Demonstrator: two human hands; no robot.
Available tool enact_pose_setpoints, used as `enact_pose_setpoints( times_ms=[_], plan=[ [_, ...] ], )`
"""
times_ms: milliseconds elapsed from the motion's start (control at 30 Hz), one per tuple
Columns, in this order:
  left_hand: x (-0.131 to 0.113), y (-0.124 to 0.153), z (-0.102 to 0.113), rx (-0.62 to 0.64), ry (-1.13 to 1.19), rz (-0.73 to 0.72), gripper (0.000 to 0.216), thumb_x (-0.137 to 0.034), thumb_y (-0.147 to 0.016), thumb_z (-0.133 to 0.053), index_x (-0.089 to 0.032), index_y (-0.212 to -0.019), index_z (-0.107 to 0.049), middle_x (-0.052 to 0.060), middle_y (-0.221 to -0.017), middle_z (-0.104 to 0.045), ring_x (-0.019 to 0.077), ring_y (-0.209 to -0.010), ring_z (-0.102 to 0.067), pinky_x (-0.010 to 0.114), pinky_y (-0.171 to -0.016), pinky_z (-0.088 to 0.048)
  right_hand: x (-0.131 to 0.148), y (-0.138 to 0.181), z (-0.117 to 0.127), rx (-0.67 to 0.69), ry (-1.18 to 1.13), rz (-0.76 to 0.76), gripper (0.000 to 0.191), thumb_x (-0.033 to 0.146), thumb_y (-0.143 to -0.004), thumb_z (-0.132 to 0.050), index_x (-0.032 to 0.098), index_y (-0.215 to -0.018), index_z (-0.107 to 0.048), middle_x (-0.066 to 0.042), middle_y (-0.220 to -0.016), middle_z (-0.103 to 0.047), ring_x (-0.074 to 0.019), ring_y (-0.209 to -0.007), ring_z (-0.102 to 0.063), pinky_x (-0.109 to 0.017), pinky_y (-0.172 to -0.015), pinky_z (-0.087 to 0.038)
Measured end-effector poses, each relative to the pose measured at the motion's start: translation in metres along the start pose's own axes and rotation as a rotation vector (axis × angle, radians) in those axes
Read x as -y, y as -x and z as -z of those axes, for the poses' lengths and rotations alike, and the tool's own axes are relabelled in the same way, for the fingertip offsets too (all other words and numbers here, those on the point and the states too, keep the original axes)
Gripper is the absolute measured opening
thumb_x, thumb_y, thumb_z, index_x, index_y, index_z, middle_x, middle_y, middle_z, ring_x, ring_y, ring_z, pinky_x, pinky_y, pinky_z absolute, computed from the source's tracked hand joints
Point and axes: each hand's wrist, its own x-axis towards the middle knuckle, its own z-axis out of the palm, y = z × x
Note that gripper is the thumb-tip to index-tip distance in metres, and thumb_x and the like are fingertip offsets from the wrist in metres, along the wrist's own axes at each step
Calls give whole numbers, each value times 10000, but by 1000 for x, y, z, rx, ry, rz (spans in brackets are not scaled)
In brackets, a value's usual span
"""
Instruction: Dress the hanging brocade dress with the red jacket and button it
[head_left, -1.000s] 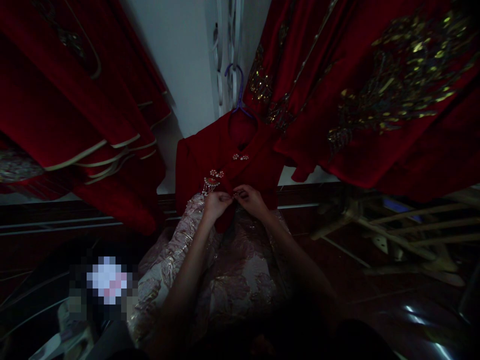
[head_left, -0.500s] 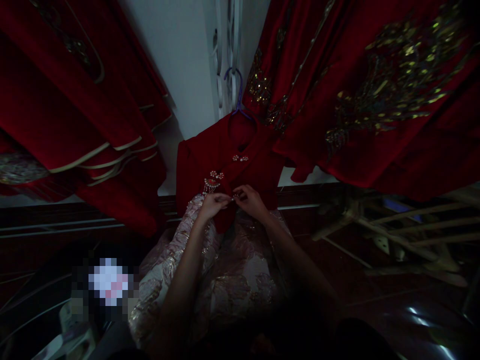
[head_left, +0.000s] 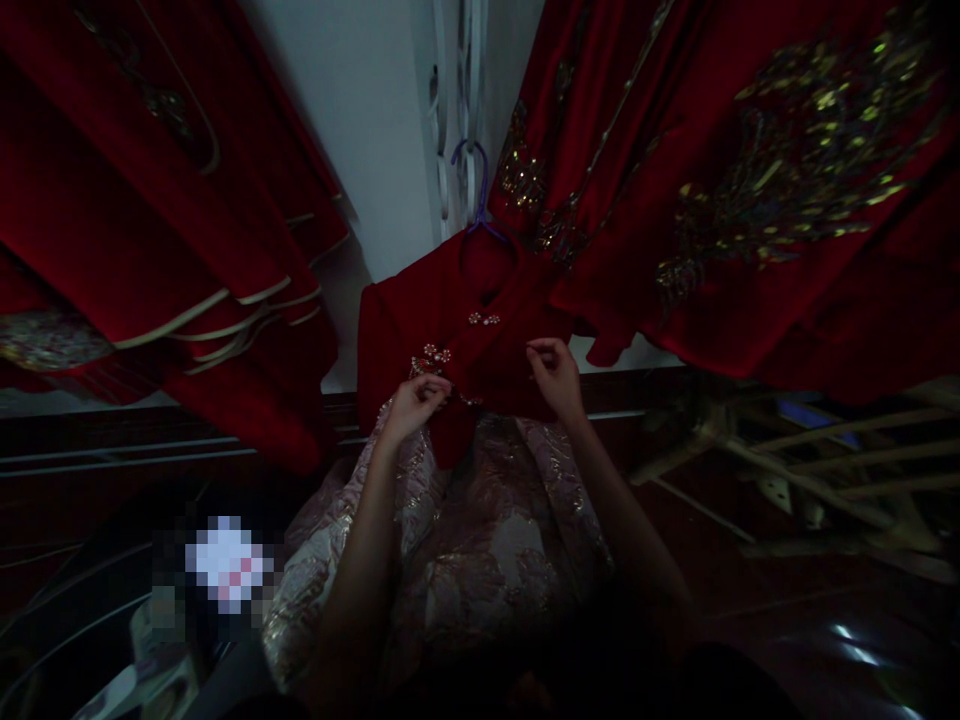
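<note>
A small red jacket [head_left: 420,310] with pearl clasps hangs on a purple hanger [head_left: 474,175] over a pink and gold brocade skirt [head_left: 480,540]. My left hand [head_left: 414,402] is closed on the jacket's front flap just below a beaded tassel clasp [head_left: 431,357]. My right hand [head_left: 553,372] is up against the jacket's right side, fingers curled on the red cloth. A second pearl clasp [head_left: 483,319] sits near the collar.
Large red garments hang at the left [head_left: 150,250] and, with gold embroidery, at the right [head_left: 750,190]. A white wall [head_left: 360,120] stands behind. A pale wooden rack [head_left: 787,460] lies low at the right. A blurred patch [head_left: 225,565] sits at the lower left.
My hands were together pinching at the lower clasp. Now they are apart: the right hand has moved up and right along the jacket, the left has stayed near the tassel clasp.
</note>
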Motion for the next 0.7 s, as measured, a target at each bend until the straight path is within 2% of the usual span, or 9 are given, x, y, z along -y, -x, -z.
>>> enact_pose_setpoints(
  times_ms=[133, 233, 333, 467, 600, 700],
  plan=[
    [7, 3, -13, 99, -250, -154, 216, -311, -756, -652, -152, -894, -607, 45, -844, -655, 129, -773, -619, 245, -700, -491, 2, 6, -9, 77, -13, -10, 270, 413, -840, -540, 200, -999, -587, -75, -1077, -602, -134, -750, -577, -242, -560, -522],
    [11, 3, -23, 26, -404, -191, 276, -340, -720, -696, -167, -873, -544, 22, -844, -598, 117, -700, -561, 241, -653, -452, 5, 10, -14, 162, -32, -22, 264, 427, -843, -540, 202, -975, -582, -59, -1013, -627, -129, -729, -586, -239, -558, -523],
    [14, 2, -29, -37, -511, -216, 381, -386, -668, -746, -174, -878, -510, 12, -847, -548, 129, -705, -526, 248, -653, -430, 10, 14, -16, 357, -71, -55, 285, 464, -854, -528, 204, -957, -585, -32, -872, -652, -134, -709, -611, -247, -566, -528],
    [16, 2, -33, -63, -620, -239, 359, -394, -704, -719, -182, -924, -530, 20, -893, -544, 151, -766, -539, 260, -691, -427, 17, 21, -15, 616, -34, 60, 282, 452, -846, -569, 203, -969, -619, -32, -912, -684, -143, -844, -647, -283, -758, -533],
    [18, 2, -36, -65, -661, -269, 246, -306, -737, -681, -197, -924, -563, 22, -914, -570, 160, -796, -564, 261, -702, -435, 11, 26, -20, 670, 9, 142, 332, 414, -762, -685, 195, -1002, -614, -44, -983, -676, -153, -912, -636, -297, -834, -516],
    [19, 1, -38, -58, -608, -279, 180, -263, -736, -679, -194, -867, -576, 14, -861, -587, 146, -742, -564, 248, -666, -428, 4, 28, -26, 716, -21, 116, 296, 365, -770, -682, 186, -990, -597, -41, -957, -674, -141, -877, -642, -281, -814, -525]
  ],
)
